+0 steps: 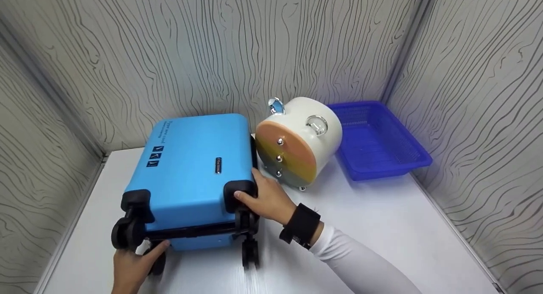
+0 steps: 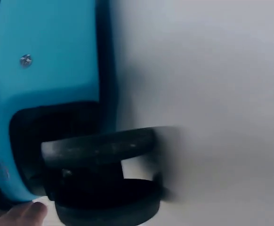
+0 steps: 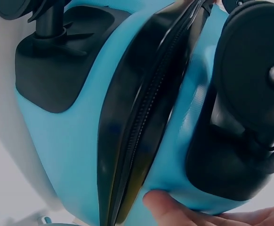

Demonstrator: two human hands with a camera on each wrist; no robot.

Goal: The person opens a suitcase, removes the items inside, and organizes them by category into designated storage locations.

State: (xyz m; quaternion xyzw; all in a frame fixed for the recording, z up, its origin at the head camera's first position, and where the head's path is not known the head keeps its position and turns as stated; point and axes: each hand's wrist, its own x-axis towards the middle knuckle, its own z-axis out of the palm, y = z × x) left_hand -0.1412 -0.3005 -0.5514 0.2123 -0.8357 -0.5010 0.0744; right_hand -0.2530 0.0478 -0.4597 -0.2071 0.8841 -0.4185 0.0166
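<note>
Left hand point(image 1: 133, 262), at the near left edge of the white worktop point(image 1: 382, 226): fingers curled against the lower near-left black caster wheel point(image 1: 157, 260) of the bright blue hard-shell plastic suitcase point(image 1: 191, 166); whether they actually clasp the wheel cannot be told from the head view, and the left wrist view shows only a fingertip point(image 2: 26, 212) beside the blue shell point(image 2: 47, 52) and a black wheel point(image 2: 104, 188).

The suitcase lies flat on the left half of the worktop, its wheeled end toward the near edge, its far end close to the back wall. A black zip seam point(image 3: 141, 117) runs between its two shell halves in the right wrist view.

Right hand point(image 1: 265, 198), wearing a black wrist strap point(image 1: 300, 224) above a white sleeve point(image 1: 360, 264): grasps the near right corner of the suitcase, thumb on the black wheel housing point(image 1: 238, 192), fingers wrapped round the side; a fingertip point(image 3: 163, 205) presses the shell beside a wheel point(image 3: 252, 61).

Just beside the suitcase's right side, at mid-worktop, lies a round white case with an orange-and-yellow face and chrome fittings point(image 1: 299, 143), tipped on its side. In the far right corner stands a blue perforated plastic basket point(image 1: 407, 160), touching or nearly touching the round case.
</note>
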